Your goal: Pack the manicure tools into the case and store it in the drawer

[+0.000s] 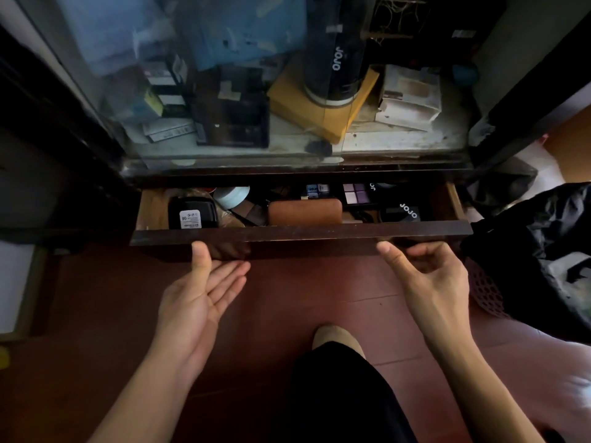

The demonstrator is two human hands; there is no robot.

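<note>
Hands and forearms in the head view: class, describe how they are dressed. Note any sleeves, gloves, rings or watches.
Both the left hand and right hand are bare, with no gloves, rings or watches. The forearms show no sleeves as far as the frame reaches.

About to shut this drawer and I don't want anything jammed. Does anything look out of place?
Nothing stands out. The brown case lies flat inside the open drawer, below its front edge. Both hands, left and right, are empty beneath the front.

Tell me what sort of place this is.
Probably a home bedroom or dressing corner: an open wooden drawer with eyeshadow palettes and a brown case, below a glass-fronted cabinet crammed with boxes.
</note>
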